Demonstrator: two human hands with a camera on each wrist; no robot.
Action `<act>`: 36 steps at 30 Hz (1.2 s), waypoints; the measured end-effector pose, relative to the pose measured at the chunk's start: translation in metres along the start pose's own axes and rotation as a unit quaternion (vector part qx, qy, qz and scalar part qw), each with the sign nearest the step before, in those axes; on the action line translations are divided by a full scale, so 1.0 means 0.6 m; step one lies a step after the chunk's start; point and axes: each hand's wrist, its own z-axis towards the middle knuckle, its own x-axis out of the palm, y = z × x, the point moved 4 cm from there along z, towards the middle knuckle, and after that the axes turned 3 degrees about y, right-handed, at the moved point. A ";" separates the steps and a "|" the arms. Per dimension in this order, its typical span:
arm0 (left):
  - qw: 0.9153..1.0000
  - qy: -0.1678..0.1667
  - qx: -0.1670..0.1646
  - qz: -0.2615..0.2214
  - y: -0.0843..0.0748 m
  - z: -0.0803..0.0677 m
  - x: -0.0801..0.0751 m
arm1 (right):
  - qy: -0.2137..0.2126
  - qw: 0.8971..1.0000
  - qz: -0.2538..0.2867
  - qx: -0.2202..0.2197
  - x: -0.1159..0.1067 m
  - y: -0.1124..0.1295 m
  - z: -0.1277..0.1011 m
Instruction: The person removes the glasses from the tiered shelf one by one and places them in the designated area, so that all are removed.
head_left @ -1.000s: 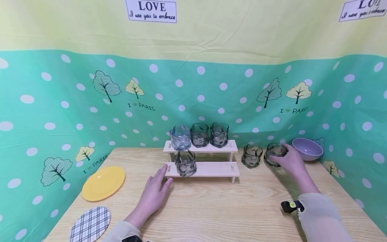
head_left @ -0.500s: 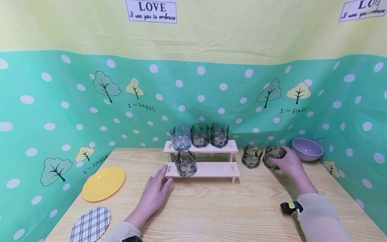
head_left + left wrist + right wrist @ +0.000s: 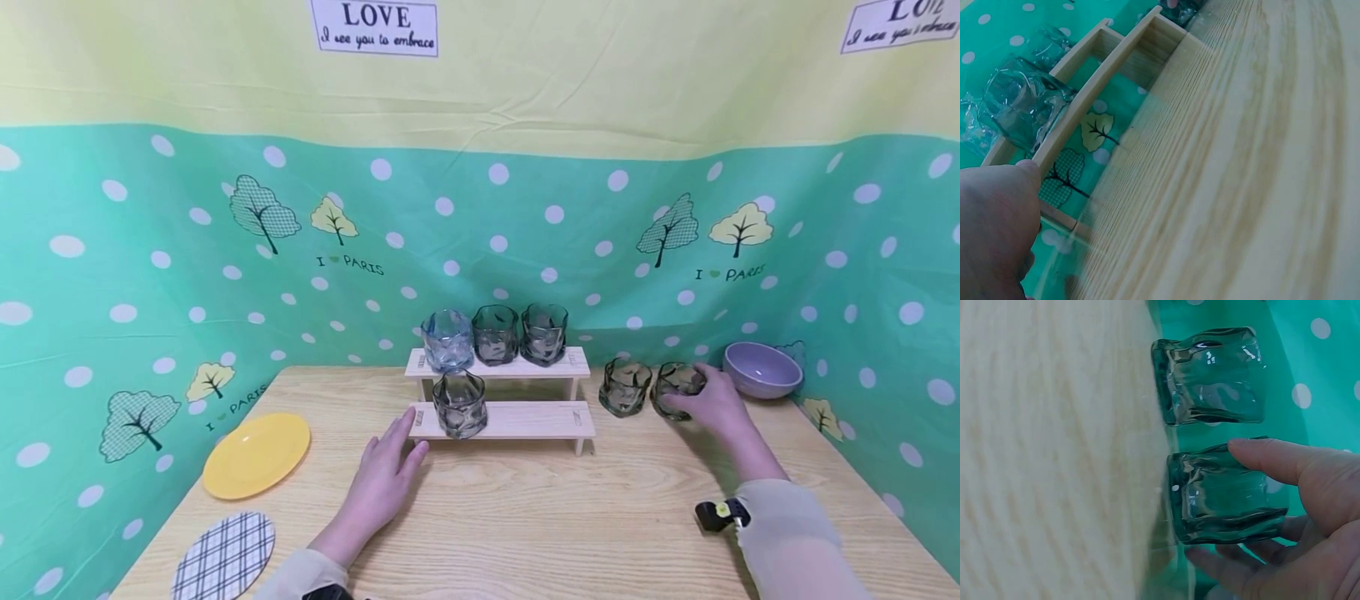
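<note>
My right hand grips a smoky grey glass that stands on the wooden table, thumb on one side and fingers on the other. The same glass fills the right wrist view, close beside a second grey glass. My left hand lies flat on the table, its fingertips touching the left end of a two-step wooden rack. A grey glass stands on the lower step. One blue glass and two grey glasses stand on the upper step.
A purple bowl sits at the back right, just behind my right hand. A yellow plate and a plaid coaster lie at the left front. A dotted green cloth backdrop walls in the table on three sides.
My right hand has closed round the grey glass and shifted slightly left, bringing it nearer the other table glass. The left hand has not moved.
</note>
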 end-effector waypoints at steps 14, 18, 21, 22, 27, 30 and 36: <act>1.000 -0.004 0.003 0.002 -0.001 0.000 0.000 | -0.070 0.996 -0.017 -0.057 -0.013 0.094 -0.032; 1.000 0.000 -0.002 0.001 0.000 0.001 0.001 | -0.091 0.993 -0.017 -0.080 -0.010 0.138 -0.052; 1.000 -0.002 -0.001 0.001 -0.001 0.001 0.000 | -0.099 0.990 -0.011 -0.103 -0.003 0.171 -0.069; 1.000 -0.003 0.001 0.001 -0.001 0.001 -0.001 | -0.100 0.989 -0.007 -0.111 0.001 0.181 -0.075; 1.000 -0.003 0.002 0.002 -0.001 0.001 -0.001 | -0.094 0.986 0.019 -0.136 0.024 0.223 -0.099; 1.000 -0.002 0.000 0.002 -0.002 0.001 -0.001 | -0.080 0.986 0.031 -0.146 0.041 0.242 -0.107; 1.000 -0.003 0.000 0.001 -0.001 0.001 0.000 | -0.059 0.983 0.033 -0.171 0.079 0.273 -0.117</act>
